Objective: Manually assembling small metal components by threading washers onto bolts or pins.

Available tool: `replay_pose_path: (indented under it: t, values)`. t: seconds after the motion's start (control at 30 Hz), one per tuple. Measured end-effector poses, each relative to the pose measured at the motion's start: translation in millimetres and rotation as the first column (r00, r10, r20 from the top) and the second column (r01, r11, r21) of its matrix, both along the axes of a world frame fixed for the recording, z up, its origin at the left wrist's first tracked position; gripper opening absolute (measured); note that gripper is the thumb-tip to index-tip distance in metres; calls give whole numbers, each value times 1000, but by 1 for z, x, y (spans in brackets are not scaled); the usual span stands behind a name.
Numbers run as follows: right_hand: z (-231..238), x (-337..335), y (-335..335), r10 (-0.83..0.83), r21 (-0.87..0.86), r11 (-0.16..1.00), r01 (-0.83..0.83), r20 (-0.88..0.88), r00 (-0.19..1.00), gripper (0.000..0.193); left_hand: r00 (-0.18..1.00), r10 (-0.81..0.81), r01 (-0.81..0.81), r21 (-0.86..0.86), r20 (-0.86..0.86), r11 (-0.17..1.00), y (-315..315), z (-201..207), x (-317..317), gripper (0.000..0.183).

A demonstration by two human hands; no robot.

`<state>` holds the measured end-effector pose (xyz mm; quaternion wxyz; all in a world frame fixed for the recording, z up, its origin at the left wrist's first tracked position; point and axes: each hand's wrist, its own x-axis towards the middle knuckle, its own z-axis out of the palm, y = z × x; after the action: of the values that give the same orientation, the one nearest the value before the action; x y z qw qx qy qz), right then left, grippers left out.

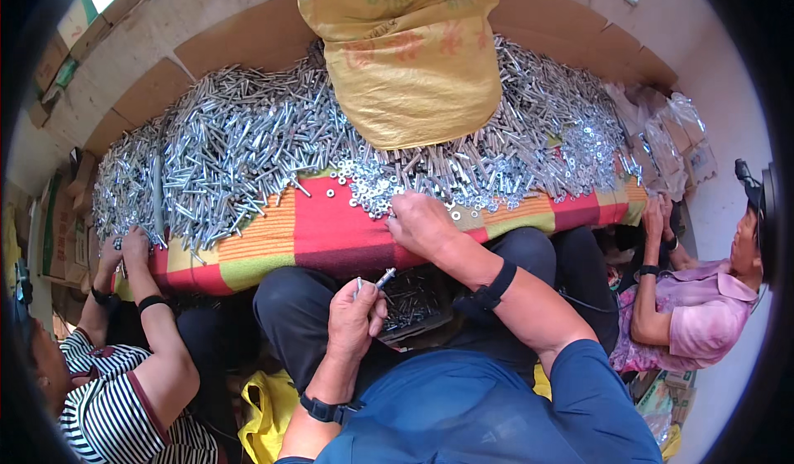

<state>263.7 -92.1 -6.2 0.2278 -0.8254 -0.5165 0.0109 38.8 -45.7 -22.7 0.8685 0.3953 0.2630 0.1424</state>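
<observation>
My left hand [354,317] is closed around metal bolts [385,278], held above my lap in front of the table edge; at least two shiny ends stick up past the fingers. Ahead and to the right, my right hand [420,226] reaches over the cloth to the near edge of a heap of washers [370,188]. Its fingers are bent together at the washers, and whatever lies between the tips is hidden. Behind the washers spreads a large pile of long metal bolts [240,133].
A checked cloth [331,232] covers the table's front. A yellow woven sack [413,83] rests on the pile. Below the table edge sits a dark bin [413,303] of metal parts. One person [141,381] works at left, another [686,315] at right. Plastic bags [674,133] lie at the right end.
</observation>
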Motion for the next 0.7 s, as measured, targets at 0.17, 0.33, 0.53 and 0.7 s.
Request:
replay_pose_path:
  t: [0.17,0.33,0.53,0.7]
  values:
    - [0,9,-4,48,-21,999,-49,-52,998,11,1000,-1,1,-22,18,1000,0,1,-1,26]
    - [7,4,-1,93,-13,996,-94,-46,995,13,1000,1,-1,-15,19,1000,1,2,-1,26]
    - [3,14,-3,92,-103,989,-105,-120,988,9,1000,-3,4,-18,22,1000,1,0,-1,26]
    - [1,19,-6,140,-122,980,-155,-122,983,10,1000,2,-2,-19,19,1000,0,2,1,26]
